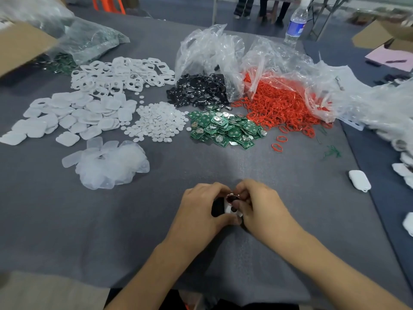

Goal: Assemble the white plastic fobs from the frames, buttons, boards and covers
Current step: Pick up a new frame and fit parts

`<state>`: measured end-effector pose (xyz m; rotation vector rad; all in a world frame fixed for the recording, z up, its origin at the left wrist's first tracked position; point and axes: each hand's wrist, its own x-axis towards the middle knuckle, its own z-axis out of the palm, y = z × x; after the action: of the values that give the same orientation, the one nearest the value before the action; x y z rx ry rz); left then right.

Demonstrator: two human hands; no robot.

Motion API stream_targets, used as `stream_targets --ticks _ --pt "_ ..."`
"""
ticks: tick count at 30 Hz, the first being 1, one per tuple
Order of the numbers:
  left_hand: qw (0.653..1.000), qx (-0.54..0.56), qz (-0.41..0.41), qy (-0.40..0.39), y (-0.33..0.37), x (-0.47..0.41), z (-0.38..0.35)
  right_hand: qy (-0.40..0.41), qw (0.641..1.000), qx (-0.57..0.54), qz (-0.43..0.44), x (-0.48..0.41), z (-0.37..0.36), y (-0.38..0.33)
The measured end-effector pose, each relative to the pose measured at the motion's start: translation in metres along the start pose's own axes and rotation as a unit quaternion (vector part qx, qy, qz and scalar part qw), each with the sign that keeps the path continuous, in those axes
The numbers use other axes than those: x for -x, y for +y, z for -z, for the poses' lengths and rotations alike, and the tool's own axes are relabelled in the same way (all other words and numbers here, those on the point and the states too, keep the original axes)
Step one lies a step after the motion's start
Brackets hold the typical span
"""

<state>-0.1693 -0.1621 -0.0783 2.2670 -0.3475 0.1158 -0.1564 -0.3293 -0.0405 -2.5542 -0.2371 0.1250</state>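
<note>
Both hands, left hand [202, 205] and right hand [260, 203], pinch one fob [231, 203] (fingers curled).

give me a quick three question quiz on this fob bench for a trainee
1. True or false: the green boards lie between the white round buttons and the red rings.
2. What do the left hand and the right hand hold together? A) a part-built white fob B) a loose red ring C) a loose green board
3. Fill the gap: the black pieces spill out of a clear plastic ____.
Key: 1 true; 2 A; 3 bag
</note>
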Motion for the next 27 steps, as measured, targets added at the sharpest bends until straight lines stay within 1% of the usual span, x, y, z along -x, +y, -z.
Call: stream_targets --ticks 2,7,10,14,24,27 --pt "1.000 -0.003 -0.001 -0.001 0.000 0.000 0.000 0.015 0.999 -0.024 -0.023 -0.001 0.000 -0.001" --pt "1.000 0.000 -0.004 -0.003 0.000 0.000 0.001 0.034 0.998 -0.047 -0.022 -0.002 0.008 0.000" --pt "1.000 -0.005 -0.011 0.003 0.001 0.000 0.002 0.051 0.994 -0.083 -0.040 -0.002 0.007 0.003" --pt "1.000 -0.004 -0.008 0.011 0.001 0.001 0.001 0.070 0.990 -0.103 -0.058 -0.001 0.002 0.006" --pt "1.000 0.009 0.003 0.014 0.000 0.001 0.001 0.084 0.981 -0.155 -0.079 -0.003 -0.004 0.012" --pt "1.000 0.010 0.003 0.013 0.000 0.001 0.001 0.078 0.984 -0.142 -0.079 -0.005 -0.005 0.012"
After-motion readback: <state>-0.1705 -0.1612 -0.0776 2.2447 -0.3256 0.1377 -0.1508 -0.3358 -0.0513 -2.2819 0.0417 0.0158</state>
